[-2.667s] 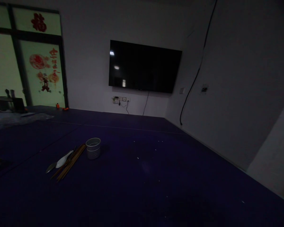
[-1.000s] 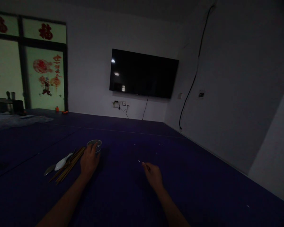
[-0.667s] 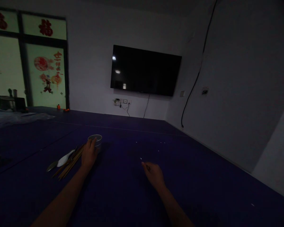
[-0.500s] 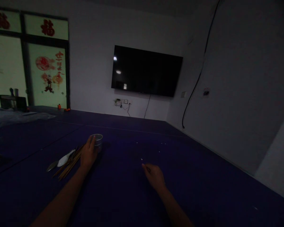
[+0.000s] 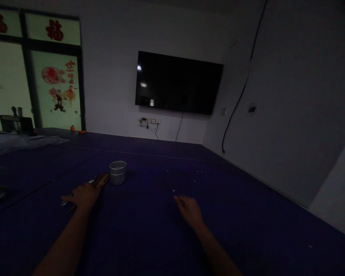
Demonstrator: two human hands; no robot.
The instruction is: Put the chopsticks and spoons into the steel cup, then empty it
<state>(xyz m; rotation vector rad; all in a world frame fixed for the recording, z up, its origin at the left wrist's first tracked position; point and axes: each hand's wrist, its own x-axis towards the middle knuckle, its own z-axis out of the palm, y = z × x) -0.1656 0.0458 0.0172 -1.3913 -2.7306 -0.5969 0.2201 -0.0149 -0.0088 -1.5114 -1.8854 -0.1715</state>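
A small round metal cup (image 5: 117,172) stands upright on the dark blue table (image 5: 161,230). To its left lies a bundle of wooden chopsticks (image 5: 102,179) with spoons, mostly hidden under my left hand (image 5: 82,195). That hand rests flat over the utensils with its fingers stretched out to the left. My right hand (image 5: 189,209) lies on the bare cloth to the right, its fingers loosely curled and one finger pointing forward; nothing shows in it. The room is dim.
A black TV (image 5: 178,82) hangs on the far wall above a socket strip (image 5: 148,122). A black cable (image 5: 238,96) runs down the right wall. A window with red paper cuttings (image 5: 56,84) and crumpled plastic sheet (image 5: 23,141) are at the left.
My left hand has left the metal cup and moved left and nearer, onto the chopsticks and spoons. The cup stands free. My right hand has barely moved.
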